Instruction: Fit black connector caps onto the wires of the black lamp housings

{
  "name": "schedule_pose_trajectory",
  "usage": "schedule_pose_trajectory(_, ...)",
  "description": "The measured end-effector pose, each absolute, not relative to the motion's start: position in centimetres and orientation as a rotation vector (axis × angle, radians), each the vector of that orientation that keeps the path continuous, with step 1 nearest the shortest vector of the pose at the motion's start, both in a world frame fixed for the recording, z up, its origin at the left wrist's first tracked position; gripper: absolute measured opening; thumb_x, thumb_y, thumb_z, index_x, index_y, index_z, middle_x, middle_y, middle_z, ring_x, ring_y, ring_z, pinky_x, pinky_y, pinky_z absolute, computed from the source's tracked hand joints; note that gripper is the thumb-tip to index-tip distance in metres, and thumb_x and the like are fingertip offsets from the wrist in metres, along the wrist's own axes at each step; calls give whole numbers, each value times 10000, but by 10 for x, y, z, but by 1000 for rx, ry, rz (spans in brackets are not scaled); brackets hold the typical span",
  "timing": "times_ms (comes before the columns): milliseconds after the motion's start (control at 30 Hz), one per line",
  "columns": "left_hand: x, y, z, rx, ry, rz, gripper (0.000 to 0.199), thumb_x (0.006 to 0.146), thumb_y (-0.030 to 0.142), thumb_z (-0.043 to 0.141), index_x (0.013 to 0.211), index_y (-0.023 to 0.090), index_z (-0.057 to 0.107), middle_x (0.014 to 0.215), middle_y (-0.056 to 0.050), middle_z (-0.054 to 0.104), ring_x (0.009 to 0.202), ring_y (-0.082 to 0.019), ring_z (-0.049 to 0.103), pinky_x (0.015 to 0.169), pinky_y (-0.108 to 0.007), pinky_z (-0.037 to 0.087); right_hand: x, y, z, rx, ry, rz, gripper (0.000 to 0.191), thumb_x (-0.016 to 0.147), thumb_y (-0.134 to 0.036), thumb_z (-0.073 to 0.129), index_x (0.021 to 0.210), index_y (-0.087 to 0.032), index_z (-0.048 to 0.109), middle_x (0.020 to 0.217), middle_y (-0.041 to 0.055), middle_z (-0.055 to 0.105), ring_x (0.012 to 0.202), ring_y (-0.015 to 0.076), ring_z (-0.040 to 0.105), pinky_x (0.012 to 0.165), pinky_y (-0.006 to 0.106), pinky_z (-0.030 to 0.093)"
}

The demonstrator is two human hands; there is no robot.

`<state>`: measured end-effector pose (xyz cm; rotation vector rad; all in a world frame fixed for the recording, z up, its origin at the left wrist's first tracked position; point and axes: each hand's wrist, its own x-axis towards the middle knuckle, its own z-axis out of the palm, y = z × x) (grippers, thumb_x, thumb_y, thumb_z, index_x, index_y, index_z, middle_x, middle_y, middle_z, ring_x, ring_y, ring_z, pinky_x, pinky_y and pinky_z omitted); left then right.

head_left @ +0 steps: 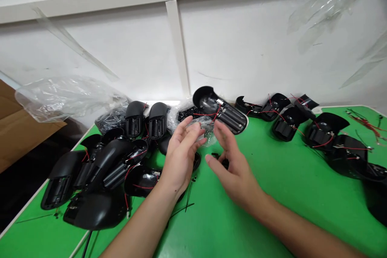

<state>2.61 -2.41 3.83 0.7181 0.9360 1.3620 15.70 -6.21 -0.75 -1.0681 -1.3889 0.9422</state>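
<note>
My left hand (183, 153) is raised above the bench, palm turned inward and fingers loosely bent and apart, with nothing seen in it. Facing it, my right hand (234, 165) has its thumb and forefinger spread. A small black part (225, 163) shows in the gap by its lower fingers; whether it touches them I cannot tell. Just beyond my fingertips is a curved black plastic housing (231, 117) with a battery compartment and red wires, its inner side up. Another black housing (145, 180) lies beside my left wrist, partly hidden by the forearm.
Several black housings (104, 205) are heaped on the green bench top (272, 217) at left. More wired housings (326, 127) line the back right, near loose red wires (367, 125). Clear plastic bags (69, 96) and a cardboard box (27, 125) are at left. A white wall (242, 44) stands behind.
</note>
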Motion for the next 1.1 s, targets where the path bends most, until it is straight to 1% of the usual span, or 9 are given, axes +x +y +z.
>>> schedule_pose_trajectory(167, 22, -20, 42, 700, 907, 1404, 440, 830, 537, 799, 1053, 168, 714, 1110, -76, 751, 940, -164, 702, 778, -259, 540, 154, -67, -6, -923, -1885, 686, 741, 1000, -196, 559, 1661, -291, 237, 1672, 65, 415, 1493, 244, 470, 1210, 462, 458)
schedule_pose_trajectory(300, 19, -19, 45, 665, 935, 1450, 391, 785, 480, 855, 879, 117, 741, 925, -87, 768, 907, -197, 733, 818, -284, 570, 158, -62, -2, -812, -2078, 555, 739, 996, -185, 564, 1665, -234, 254, 1662, 77, 433, 1525, 221, 427, 1262, 431, 399)
schedule_pose_trajectory(400, 17, -17, 49, 560, 913, 1425, 373, 764, 439, 879, 830, 100, 739, 851, -86, 765, 876, -202, 744, 829, -290, 589, 164, -58, -2, -700, -2078, 447, 612, 976, -124, 567, 1568, -226, 445, 1587, 91, 533, 1440, 223, 537, 1202, 412, 467)
schedule_pose_trajectory(533, 14, -12, 55, 349, 789, 1413, 190, 847, 313, 811, 856, 140, 733, 849, -21, 772, 784, -144, 739, 783, -268, 598, 173, -57, 1, -654, -1867, 376, 310, 941, -74, 609, 1219, -187, 687, 1140, 86, 782, 1006, 175, 756, 893, 293, 606)
schedule_pose_trajectory(633, 10, -10, 60, 171, 766, 1405, 105, 890, 264, 753, 881, 164, 721, 845, 12, 773, 745, -132, 734, 776, -296, 608, 183, -53, 8, -771, -1731, 342, 155, 971, -98, 586, 967, -185, 714, 964, 55, 797, 870, 151, 762, 803, 255, 586)
schedule_pose_trajectory(800, 6, -10, 63, 42, 780, 1380, 166, 920, 278, 699, 997, 132, 727, 805, -3, 759, 693, -131, 721, 728, -306, 603, 196, -34, 7, -1175, -1574, 408, 157, 984, -231, 610, 923, -185, 747, 791, 22, 742, 665, 153, 660, 588, 289, 474)
schedule_pose_trajectory(867, 5, -10, 62, 72, 793, 1352, 246, 915, 301, 706, 1067, 111, 735, 780, -20, 743, 645, -117, 693, 653, -272, 575, 199, -25, 0, -1241, -1696, 431, 134, 916, -187, 657, 995, -180, 764, 845, 30, 749, 733, 179, 653, 634, 312, 465)
schedule_pose_trajectory(933, 6, -11, 61, 121, 829, 1324, 266, 904, 314, 714, 1060, 100, 738, 764, -36, 726, 604, -115, 662, 592, -261, 549, 200, -20, -6, -1266, -1872, 465, 109, 881, -150, 664, 922, -179, 762, 835, 37, 744, 796, 206, 645, 724, 346, 467)
schedule_pose_trajectory(1100, 14, -15, 59, 193, 929, 1349, 84, 860, 194, 725, 887, 115, 711, 799, -24, 726, 633, -122, 682, 584, -255, 566, 194, -24, -6, -1231, -1986, 573, 144, 931, -184, 614, 872, -179, 746, 837, 49, 732, 827, 217, 619, 771, 375, 443)
